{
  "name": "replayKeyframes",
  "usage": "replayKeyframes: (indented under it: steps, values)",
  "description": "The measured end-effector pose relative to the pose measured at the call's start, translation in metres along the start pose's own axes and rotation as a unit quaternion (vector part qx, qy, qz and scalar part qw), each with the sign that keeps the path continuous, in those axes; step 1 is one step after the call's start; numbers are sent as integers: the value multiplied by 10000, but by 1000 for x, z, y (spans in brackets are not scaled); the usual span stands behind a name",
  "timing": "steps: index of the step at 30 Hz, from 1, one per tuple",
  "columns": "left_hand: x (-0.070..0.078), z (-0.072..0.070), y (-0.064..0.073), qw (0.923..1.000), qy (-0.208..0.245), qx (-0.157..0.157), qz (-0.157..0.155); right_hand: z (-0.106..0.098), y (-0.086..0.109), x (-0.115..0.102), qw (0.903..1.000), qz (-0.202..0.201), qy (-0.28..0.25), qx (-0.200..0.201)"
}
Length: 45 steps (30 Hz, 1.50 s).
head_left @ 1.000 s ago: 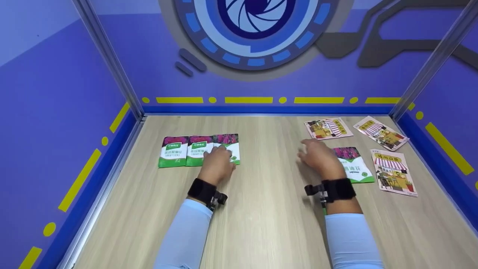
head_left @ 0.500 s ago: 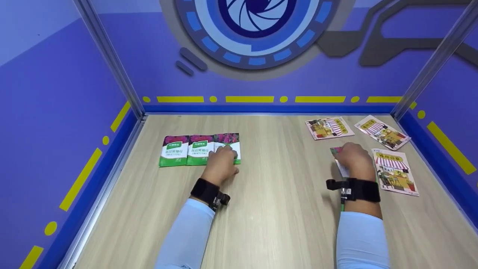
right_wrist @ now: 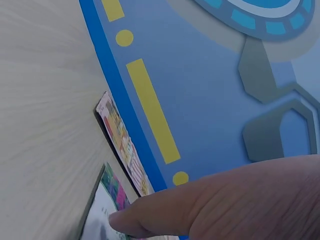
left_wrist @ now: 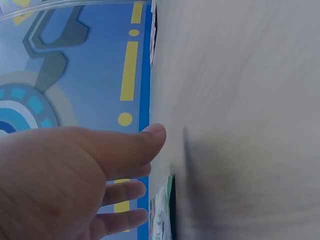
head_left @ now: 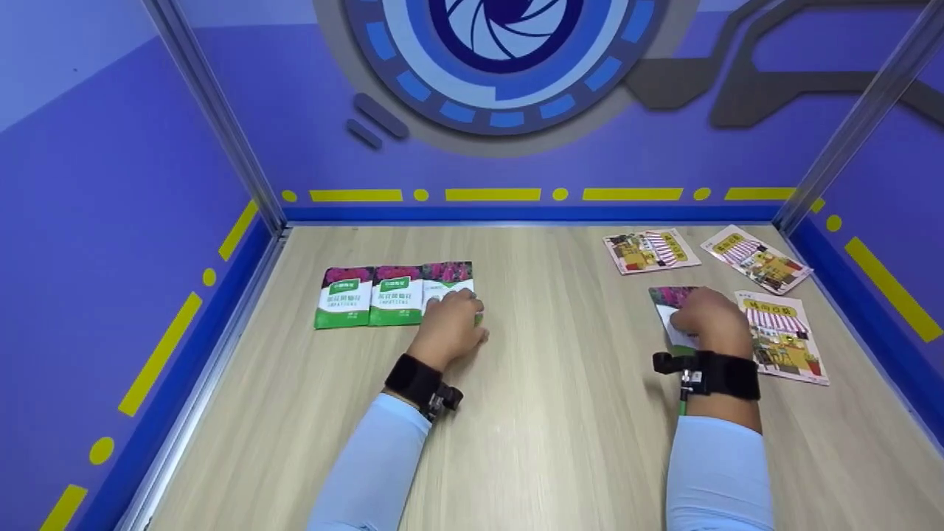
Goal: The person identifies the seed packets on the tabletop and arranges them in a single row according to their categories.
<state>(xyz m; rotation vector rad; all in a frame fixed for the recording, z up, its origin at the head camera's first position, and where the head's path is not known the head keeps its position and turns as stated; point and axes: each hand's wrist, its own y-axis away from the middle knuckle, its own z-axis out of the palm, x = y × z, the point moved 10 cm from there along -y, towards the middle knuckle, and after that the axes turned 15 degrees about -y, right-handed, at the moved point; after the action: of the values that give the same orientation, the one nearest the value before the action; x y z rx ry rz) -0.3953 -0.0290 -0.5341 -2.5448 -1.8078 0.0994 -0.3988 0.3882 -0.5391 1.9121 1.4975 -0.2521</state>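
Note:
Three flower seed packets lie side by side at the left of the table in the head view: a left one [head_left: 343,298], a middle one [head_left: 395,296] and a right one [head_left: 448,273]. My left hand [head_left: 451,326] hovers at the right packet's lower part; the left wrist view has its fingers extended and spread, holding nothing. My right hand [head_left: 714,321] is at another flower seed packet [head_left: 672,299], its thumb on the printed face in the right wrist view. Its other fingers are hidden behind the hand, gripping at the packet's right side.
Three pink seed packets with a striped awning picture lie at the right: an upper one [head_left: 652,251], a corner one [head_left: 757,259] and a lower one [head_left: 785,338] close beside my right hand. Blue printed walls [head_left: 487,166] enclose the wooden table [head_left: 542,413] on the visible sides.
My right hand has moved rightward onto the separate flower packet and taken hold of it, with that packet's left edge now showing. My left hand has shifted slightly right.

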Motion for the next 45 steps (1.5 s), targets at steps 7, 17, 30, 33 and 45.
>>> replayKeyframes:
  steps: [7, 17, 30, 33, 45]
  values:
    - [9, 0, -2, 9999, 49, -51, 90, 22, -8, -29, 9980, -551, 38, -308]
    - [11, 2, -3, 9999, 88, -97, 109, 62, -16, -77, 9923, -1217, -69, -204]
    - [13, -3, -1, 9999, -9, -24, 116, 103, -20, -130, 9802, -1929, 383, 211]
    - [15, -1, 0, 9999, -19, -29, 162, 113, -17, -139, 9755, -2112, 589, 192]
    - [20, 4, 2, 9997, 59, -156, 202, 136, -10, -158, 9662, -2384, 972, 91]
